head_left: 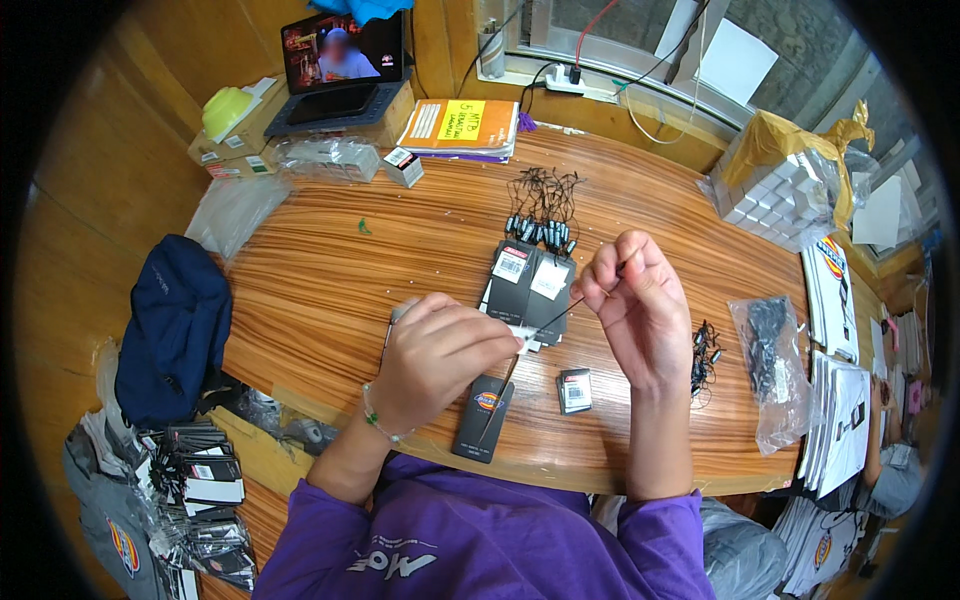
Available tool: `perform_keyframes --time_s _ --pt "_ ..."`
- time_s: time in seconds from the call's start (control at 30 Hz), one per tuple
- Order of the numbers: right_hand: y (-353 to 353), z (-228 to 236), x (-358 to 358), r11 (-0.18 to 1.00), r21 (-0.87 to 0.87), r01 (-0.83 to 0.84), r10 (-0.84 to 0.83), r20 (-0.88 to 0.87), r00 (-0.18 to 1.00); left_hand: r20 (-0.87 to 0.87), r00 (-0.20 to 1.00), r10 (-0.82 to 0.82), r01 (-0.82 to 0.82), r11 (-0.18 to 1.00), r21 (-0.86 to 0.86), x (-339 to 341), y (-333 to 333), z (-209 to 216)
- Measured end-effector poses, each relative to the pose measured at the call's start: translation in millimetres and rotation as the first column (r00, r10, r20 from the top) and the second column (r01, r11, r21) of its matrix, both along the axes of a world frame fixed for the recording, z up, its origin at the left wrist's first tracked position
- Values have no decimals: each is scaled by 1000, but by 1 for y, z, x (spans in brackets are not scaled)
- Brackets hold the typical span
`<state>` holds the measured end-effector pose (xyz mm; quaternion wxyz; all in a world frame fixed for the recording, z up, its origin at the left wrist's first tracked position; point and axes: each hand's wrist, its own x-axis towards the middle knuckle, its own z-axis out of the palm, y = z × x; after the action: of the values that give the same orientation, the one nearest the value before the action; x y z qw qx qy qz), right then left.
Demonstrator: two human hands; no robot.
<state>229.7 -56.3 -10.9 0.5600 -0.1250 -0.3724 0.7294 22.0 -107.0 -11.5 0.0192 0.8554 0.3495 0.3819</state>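
Note:
My right hand is raised over the table with thumb and fingers pinched on a thin black cord. The cord slants down to my left hand, whose closed fingers hold its lower part beside a small white piece too blurred to make out. Below the left hand, a black hang tag with a colourful logo lies near the table's front edge, and a thin cord trails over it. Behind both hands sits a stack of black tags with white labels. A smaller stack of labelled tags lies between my forearms.
Bundled black strings lie beyond the tags, more strings at right beside a plastic bag. A wrapped carton of small white boxes stands far right. At the back are a tablet and notebooks. Another person's arm shows at right.

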Motion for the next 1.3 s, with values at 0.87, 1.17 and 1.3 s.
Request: perform_keyframes --time_s 0.87,1.17,1.3 --pt "-22 9 -15 988 -13 -155 153 -80 985 418 901 113 58 925 -376 19 -4 -17" --pt "-13 3 -16 1000 -7 -3 3 6 1000 210 966 151 -112 976 -185 12 -1 -1" --pt "-13 2 -18 977 126 174 -205 308 929 197 951 236 -195 958 -209 8 -4 5"
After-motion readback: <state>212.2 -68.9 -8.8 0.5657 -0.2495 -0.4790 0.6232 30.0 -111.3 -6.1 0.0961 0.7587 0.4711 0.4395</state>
